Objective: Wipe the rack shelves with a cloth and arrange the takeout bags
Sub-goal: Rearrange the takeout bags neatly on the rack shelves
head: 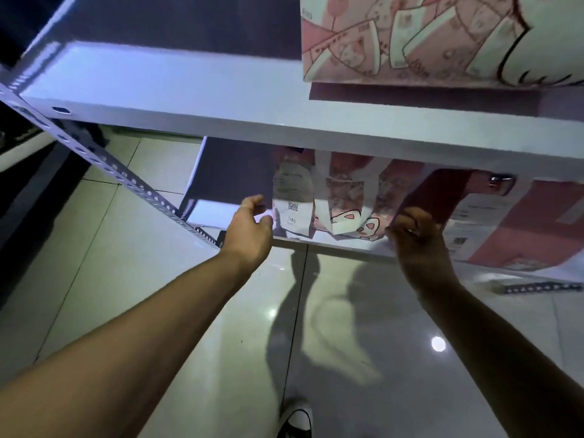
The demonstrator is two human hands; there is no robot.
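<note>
Now we arrange: left hand (252,221) spread, right hand (417,232) curled empty, flanking the bag (344,197) at 12 o'clock; next, grip it.

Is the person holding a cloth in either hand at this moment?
No: the left hand is open and empty beside the pink takeout bag on the lower shelf, and the right hand shows no cloth.

We count three pink printed paper takeout bags (442,36) (350,197) (518,226), two white metal rack shelves (189,99) (331,245), two bare hands (249,226) (417,235), and one black-and-white shoe (297,418).
</note>
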